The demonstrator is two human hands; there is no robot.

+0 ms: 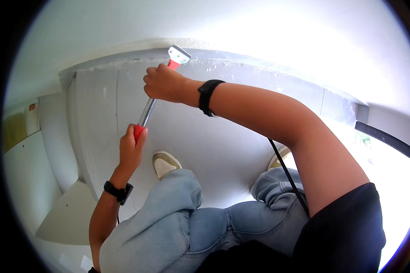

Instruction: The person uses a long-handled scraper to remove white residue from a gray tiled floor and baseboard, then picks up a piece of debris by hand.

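A long-handled scraper (148, 113) with a silver shaft, red grips and a flat metal head slants up and to the right before me. Low on it, my left hand (132, 146) is closed around the red end grip. My right hand (163, 83) wraps the upper part, just below the red neck under the head. The scraper's metal head lies by the grey strip (136, 55) at the foot of the white wall (123, 27). Whether the blade's edge touches the strip, I cannot tell. Pale flakes and worn spots mark the grey surface right of the head.
Grey panelled flooring (205, 118) with thin seams spreads under my shoes (165, 164). White panels (29, 159) stand at the left. A dark-edged frame (387, 139) borders a bright opening at the right. A black cord (284, 170) hangs beside my right arm.
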